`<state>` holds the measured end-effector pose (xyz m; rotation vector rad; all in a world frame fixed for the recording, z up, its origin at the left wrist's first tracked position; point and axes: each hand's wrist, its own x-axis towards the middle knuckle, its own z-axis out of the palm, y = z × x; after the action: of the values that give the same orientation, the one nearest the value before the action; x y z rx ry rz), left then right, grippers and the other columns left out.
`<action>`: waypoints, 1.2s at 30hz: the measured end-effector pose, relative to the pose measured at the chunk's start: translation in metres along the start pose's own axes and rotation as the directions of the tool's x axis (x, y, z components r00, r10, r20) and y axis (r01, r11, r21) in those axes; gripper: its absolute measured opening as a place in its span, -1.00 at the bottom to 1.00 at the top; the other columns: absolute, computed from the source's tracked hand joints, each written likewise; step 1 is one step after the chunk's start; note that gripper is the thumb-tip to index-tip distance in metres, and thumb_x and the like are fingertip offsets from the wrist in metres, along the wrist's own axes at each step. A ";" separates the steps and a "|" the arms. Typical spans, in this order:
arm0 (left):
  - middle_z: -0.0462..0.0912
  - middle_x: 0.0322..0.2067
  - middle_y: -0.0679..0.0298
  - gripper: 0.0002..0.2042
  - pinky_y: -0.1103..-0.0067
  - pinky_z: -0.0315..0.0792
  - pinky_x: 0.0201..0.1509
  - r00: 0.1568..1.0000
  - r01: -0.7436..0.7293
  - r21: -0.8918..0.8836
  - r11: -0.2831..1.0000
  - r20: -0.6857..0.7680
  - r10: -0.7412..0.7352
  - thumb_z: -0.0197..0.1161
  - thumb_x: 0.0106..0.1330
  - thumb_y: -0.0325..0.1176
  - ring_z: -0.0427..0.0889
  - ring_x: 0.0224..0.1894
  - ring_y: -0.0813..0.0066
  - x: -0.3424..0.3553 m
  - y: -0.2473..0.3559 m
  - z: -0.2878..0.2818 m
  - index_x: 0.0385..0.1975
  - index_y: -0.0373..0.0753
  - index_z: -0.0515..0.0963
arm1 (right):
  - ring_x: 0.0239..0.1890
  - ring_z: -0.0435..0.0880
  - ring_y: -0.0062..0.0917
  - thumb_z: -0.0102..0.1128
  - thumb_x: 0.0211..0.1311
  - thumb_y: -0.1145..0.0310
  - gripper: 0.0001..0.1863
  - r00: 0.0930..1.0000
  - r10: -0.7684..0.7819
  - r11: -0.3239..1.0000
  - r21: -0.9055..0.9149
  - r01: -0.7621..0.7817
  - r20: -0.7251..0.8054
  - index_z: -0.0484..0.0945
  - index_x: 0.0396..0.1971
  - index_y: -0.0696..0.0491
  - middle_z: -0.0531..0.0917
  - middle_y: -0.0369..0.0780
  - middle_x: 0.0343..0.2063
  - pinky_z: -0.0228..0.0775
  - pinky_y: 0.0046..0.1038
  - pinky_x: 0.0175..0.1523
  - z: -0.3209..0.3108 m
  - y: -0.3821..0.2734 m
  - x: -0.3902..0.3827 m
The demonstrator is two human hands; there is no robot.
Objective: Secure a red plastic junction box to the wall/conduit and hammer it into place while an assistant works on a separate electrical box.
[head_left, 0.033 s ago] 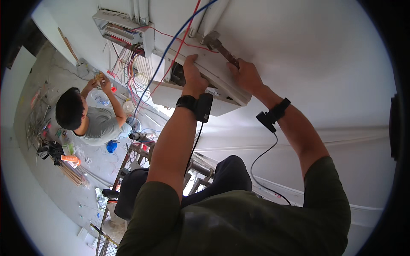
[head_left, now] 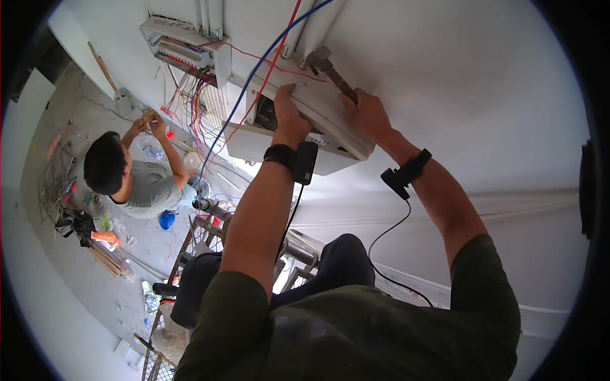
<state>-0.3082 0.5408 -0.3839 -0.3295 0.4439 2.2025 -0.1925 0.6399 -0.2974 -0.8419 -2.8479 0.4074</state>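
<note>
A pale metal electrical box (head_left: 337, 127) is up against the white wall in front of me. My left hand (head_left: 290, 117) grips it at its opening, thumb stretched up along the face and the other fingers hidden inside. My right hand (head_left: 368, 115) is closed round the shaft of a rusty brown hand tool (head_left: 337, 77) with a blocky metal head. That head sits beside the foot of a white conduit pipe (head_left: 316, 35) above the box; whether they touch I cannot tell. Whether the tool is a hammer or a wrench does not show.
Blue (head_left: 244, 89) and red wires (head_left: 272, 66) hang across the box. Left of it, a second open box (head_left: 184, 47) trails many wires. Below, a person in grey (head_left: 143, 184) holds something small. A metal scaffold (head_left: 184, 254) stands under me, with debris on the floor.
</note>
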 end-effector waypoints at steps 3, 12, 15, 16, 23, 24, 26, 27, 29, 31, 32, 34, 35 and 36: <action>0.50 -0.17 0.15 -0.64 0.35 0.31 0.11 1.000 0.005 -0.008 1.000 -0.004 -0.005 0.12 0.11 -0.20 0.46 -0.08 0.20 0.000 0.001 0.004 -0.13 -0.24 0.41 | -0.34 0.59 -0.03 -0.04 0.27 0.05 -0.55 0.998 0.069 0.998 0.016 -0.069 0.007 0.49 -0.36 0.22 0.60 0.05 -0.49 0.39 -0.16 -0.18 -0.006 0.001 0.003; 0.48 -0.13 0.16 -0.61 0.34 0.27 0.15 0.999 -0.035 0.026 0.999 -0.038 0.036 0.13 0.11 -0.18 0.44 -0.05 0.20 -0.004 -0.004 0.002 -0.10 -0.23 0.39 | -0.41 0.57 -0.03 0.02 0.25 0.03 -0.53 1.000 -0.003 0.996 -0.086 0.001 -0.023 0.47 -0.40 0.24 0.57 0.07 -0.54 0.38 -0.20 -0.26 0.005 0.019 0.004; 0.46 -0.06 0.16 -0.59 0.33 0.25 0.18 0.996 -0.093 -0.025 0.995 0.013 0.093 0.07 0.16 -0.13 0.41 0.01 0.20 -0.007 -0.002 0.005 -0.05 -0.21 0.38 | -0.35 0.59 -0.03 -0.03 0.24 0.01 -0.52 0.999 0.046 0.999 -0.002 -0.046 0.006 0.48 -0.37 0.22 0.60 0.06 -0.47 0.40 -0.17 -0.19 -0.001 0.019 -0.001; 0.45 -0.02 0.16 -0.58 0.33 0.24 0.19 0.992 -0.116 -0.090 0.989 0.042 0.120 0.04 0.20 -0.10 0.40 0.05 0.21 -0.009 -0.004 0.006 -0.01 -0.19 0.37 | -0.35 0.59 -0.03 -0.03 0.24 0.01 -0.52 0.999 0.041 0.999 -0.003 -0.041 0.000 0.48 -0.37 0.22 0.60 0.06 -0.47 0.40 -0.17 -0.19 -0.003 0.023 -0.006; 0.39 0.13 0.12 -0.51 0.31 0.19 0.27 0.995 -0.093 -0.296 0.951 -0.046 0.083 -0.07 0.24 -0.02 0.36 0.17 0.20 0.035 -0.047 -0.066 0.08 -0.17 0.38 | -0.35 0.58 -0.06 0.04 0.20 0.07 -0.61 0.971 0.100 0.993 -0.040 -0.111 -0.217 0.49 -0.37 0.15 0.59 0.01 -0.46 0.38 -0.14 -0.23 0.006 0.028 -0.044; 0.45 0.07 0.11 -0.54 0.33 0.26 0.21 0.945 -0.328 0.379 0.865 0.116 0.307 -0.05 0.24 -0.06 0.43 0.11 0.21 0.060 -0.030 -0.114 0.04 -0.20 0.41 | -0.34 0.58 -0.07 0.05 0.19 0.08 -0.63 0.976 0.028 0.996 -0.075 -0.045 -0.216 0.49 -0.38 0.14 0.58 0.00 -0.45 0.37 -0.13 -0.23 0.018 0.003 -0.037; 0.51 0.01 0.10 -0.58 0.35 0.33 0.16 0.900 -0.423 0.837 0.347 0.343 0.270 -0.03 0.23 -0.11 0.49 0.05 0.21 0.074 -0.035 -0.125 0.00 -0.22 0.44 | -0.33 0.57 -0.07 0.05 0.19 0.08 -0.64 0.964 0.051 0.996 -0.052 -0.067 -0.262 0.48 -0.38 0.14 0.58 0.00 -0.43 0.37 -0.12 -0.22 0.028 0.019 -0.035; 0.58 -0.16 0.10 -0.63 0.43 0.40 0.02 0.908 -0.413 0.891 0.188 0.386 0.162 0.19 0.02 -0.32 0.56 -0.08 0.21 0.058 -0.046 -0.092 -0.13 -0.27 0.50 | -0.32 0.56 -0.06 0.05 0.19 0.08 -0.64 0.943 0.108 0.989 -0.061 -0.133 -0.314 0.47 -0.38 0.13 0.57 0.00 -0.42 0.37 -0.11 -0.21 0.028 0.050 -0.044; 0.65 -0.34 0.07 -0.65 0.48 0.48 -0.15 0.875 -0.480 0.759 0.440 0.452 0.174 0.39 -0.21 -0.53 0.64 -0.24 0.22 0.045 -0.023 -0.092 -0.32 -0.32 0.58 | -0.32 0.56 -0.06 0.03 0.21 0.08 -0.63 0.939 0.084 0.993 -0.047 -0.105 -0.332 0.46 -0.35 0.13 0.57 0.00 -0.41 0.37 -0.10 -0.21 0.036 0.048 -0.042; 0.64 -0.35 0.07 -0.82 0.39 0.49 -0.18 0.973 -0.231 0.973 0.021 0.231 -0.025 0.25 -0.01 -0.44 0.64 -0.27 0.17 0.047 -0.007 -0.093 -0.37 -0.23 0.63 | -0.27 0.55 -0.07 -0.03 0.26 0.04 -0.60 0.938 0.093 0.990 -0.072 -0.124 -0.334 0.44 -0.29 0.14 0.57 0.00 -0.37 0.36 -0.11 -0.18 0.042 0.059 -0.034; 0.65 -0.33 0.06 -0.84 0.38 0.50 -0.18 0.943 -0.216 0.647 -0.731 0.333 0.017 0.16 0.09 -0.34 0.64 -0.25 0.16 0.053 0.021 -0.098 -0.39 -0.18 0.64 | -0.22 0.55 -0.08 -0.07 0.29 0.02 -0.57 0.956 0.056 0.996 -0.052 -0.074 -0.289 0.44 -0.25 0.13 0.58 -0.01 -0.34 0.35 -0.13 -0.13 0.046 0.037 -0.023; 0.66 -0.33 0.25 -0.82 0.34 0.50 -0.20 0.940 -0.289 0.264 -0.920 0.262 -0.220 0.23 0.06 -0.28 0.64 -0.25 0.23 0.034 -0.005 -0.067 -0.31 -0.02 0.64 | -0.22 0.54 -0.06 -0.11 0.31 0.00 -0.56 0.947 0.067 0.994 -0.061 -0.090 -0.315 0.44 -0.21 0.12 0.58 -0.02 -0.31 0.35 -0.15 -0.13 0.033 0.067 -0.035; 0.67 -0.38 0.25 -0.83 0.33 0.50 -0.21 0.976 -0.171 0.374 -0.912 0.191 -0.104 0.26 0.03 -0.28 0.64 -0.26 0.23 0.024 -0.015 -0.055 -0.35 -0.04 0.64 | -0.25 0.56 -0.10 -0.06 0.29 0.13 -0.68 0.944 0.091 0.991 -0.069 -0.118 -0.318 0.43 -0.25 0.11 0.57 -0.02 -0.34 0.35 -0.12 -0.17 0.023 0.062 -0.041; 0.66 -0.43 0.19 -0.82 0.34 0.51 -0.31 0.919 -0.320 0.241 -0.916 0.313 -0.238 0.26 0.04 -0.29 0.65 -0.35 0.19 0.023 0.009 -0.077 -0.35 -0.09 0.63 | -0.22 0.56 -0.12 -0.02 0.27 0.13 -0.69 0.960 0.159 0.987 0.016 -0.160 -0.232 0.45 -0.25 0.10 0.58 -0.04 -0.32 0.36 -0.15 -0.16 0.012 0.023 -0.035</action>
<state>-0.3227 0.5193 -0.4599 1.6071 2.4820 0.1010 -0.1538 0.6363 -0.3179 -1.0497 -2.5767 0.2999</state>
